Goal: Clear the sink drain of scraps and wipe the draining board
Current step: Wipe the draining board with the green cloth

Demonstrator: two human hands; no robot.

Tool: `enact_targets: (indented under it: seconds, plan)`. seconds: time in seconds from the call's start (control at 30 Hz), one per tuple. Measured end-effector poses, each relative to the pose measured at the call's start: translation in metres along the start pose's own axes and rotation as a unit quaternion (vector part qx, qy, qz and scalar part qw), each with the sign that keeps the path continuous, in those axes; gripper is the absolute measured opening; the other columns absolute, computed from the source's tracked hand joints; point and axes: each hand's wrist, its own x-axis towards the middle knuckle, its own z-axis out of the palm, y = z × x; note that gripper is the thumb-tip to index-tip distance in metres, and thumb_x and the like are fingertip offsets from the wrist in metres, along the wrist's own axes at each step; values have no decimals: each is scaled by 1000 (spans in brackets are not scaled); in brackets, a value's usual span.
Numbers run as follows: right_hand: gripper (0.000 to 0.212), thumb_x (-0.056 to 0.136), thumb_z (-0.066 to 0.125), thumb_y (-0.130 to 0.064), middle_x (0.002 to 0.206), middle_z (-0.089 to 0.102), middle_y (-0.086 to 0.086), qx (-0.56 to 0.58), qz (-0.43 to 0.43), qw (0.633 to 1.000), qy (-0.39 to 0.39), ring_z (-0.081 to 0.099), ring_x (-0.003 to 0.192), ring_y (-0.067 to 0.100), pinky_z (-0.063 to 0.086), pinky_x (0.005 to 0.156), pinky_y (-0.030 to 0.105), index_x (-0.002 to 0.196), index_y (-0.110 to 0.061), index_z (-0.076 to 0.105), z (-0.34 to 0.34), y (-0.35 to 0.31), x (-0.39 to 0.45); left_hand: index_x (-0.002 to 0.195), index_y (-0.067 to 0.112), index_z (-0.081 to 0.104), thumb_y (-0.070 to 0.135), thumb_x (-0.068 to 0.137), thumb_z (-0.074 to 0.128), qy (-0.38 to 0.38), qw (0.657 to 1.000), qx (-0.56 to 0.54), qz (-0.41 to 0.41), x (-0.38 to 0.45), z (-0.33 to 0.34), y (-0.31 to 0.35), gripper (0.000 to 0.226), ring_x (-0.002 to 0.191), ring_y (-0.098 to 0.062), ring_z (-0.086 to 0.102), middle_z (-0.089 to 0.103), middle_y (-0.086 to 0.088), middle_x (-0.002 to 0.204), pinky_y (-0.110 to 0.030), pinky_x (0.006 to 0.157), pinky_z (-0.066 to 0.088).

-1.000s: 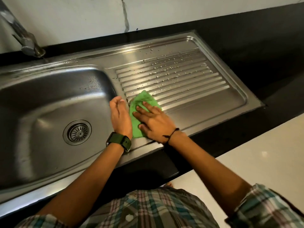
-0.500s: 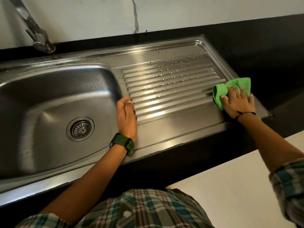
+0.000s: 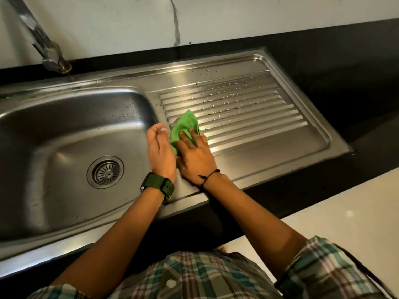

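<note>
I see the round steel drain [image 3: 105, 174] at the bottom of the sink bowl [image 3: 64, 134], its slotted strainer seated and looking clean. To its right the ribbed steel draining board [image 3: 261, 134] lies flat, with water drops [image 3: 224, 98] scattered over its far ribs. A crumpled green cloth [image 3: 186, 124] lies on the board's left end, just beside the bowl, pressed flat under my right hand [image 3: 194, 157].

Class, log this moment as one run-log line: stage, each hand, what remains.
stage: wiping draining board | right hand: presses green cloth on ribs | left hand: rests beside cloth at basin edge | remaining: droplets on far ribs
</note>
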Motion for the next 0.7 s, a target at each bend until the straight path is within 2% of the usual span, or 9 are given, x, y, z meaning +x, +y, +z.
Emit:
enact_targets:
  seconds: [0.1,0.17,0.27,0.37,0.43,0.47,0.57,0.63,0.7]
  plan:
    - [43,89,48,-25,143,47,12,-22,-42,999,5,32,139,31,20,114,43,129,-10,49,-6,20,-1,102,20,50,21,94,36,-8,1000,15,5,2,0,-3,17,80,14,51,53,18,88,7,63,35]
    - [45,87,51,-20,135,55,18,-20,-13,999,27,41,134,31,28,112,42,131,-9,49,-14,43,-6,107,18,51,22,96,35,-22,999,25,-3,1,3,-5,20,79,16,51,52,18,89,8,61,35]
    - [48,87,49,-16,137,49,25,-24,86,995,37,43,132,34,29,112,41,134,-11,46,-34,106,-11,114,12,52,22,97,34,-32,999,24,-20,1,7,-10,26,88,4,51,54,16,93,7,66,37]
    - [46,91,47,-14,139,41,31,-21,221,974,38,43,125,45,36,106,49,136,-8,42,-59,181,-12,112,16,52,24,97,34,-21,999,23,-32,2,10,-12,25,97,-9,52,57,7,102,-8,78,41]
    - [42,90,48,-12,133,43,35,7,290,956,45,46,116,51,40,99,55,130,-2,45,-73,207,-10,108,20,52,25,96,36,-16,999,15,-37,3,12,-12,21,100,-12,52,57,4,105,-17,81,40]
    - [40,89,50,-10,131,45,36,18,304,951,55,46,115,51,40,97,55,127,0,47,-75,207,-9,106,22,52,25,95,37,-14,999,2,-39,4,12,-12,19,97,-10,53,56,6,103,-15,80,41]
    - [43,88,53,-10,142,39,29,72,253,963,53,36,131,42,35,106,45,132,-6,49,-57,154,-5,104,19,51,17,93,39,-6,997,-64,-52,5,9,-14,16,92,1,52,54,12,98,-3,79,44]
    - [43,88,50,-15,146,38,22,106,135,985,27,28,138,40,30,112,47,131,-12,52,-31,95,-5,97,20,51,9,93,38,4,990,-126,-59,7,7,-14,17,95,-1,51,53,9,98,-12,89,43]
    - [46,85,45,-25,148,40,13,69,27,997,-9,21,142,38,19,116,52,130,-15,51,-6,42,0,90,24,51,11,92,37,26,981,-177,-81,13,3,-15,19,97,-3,50,53,7,97,-19,93,36]
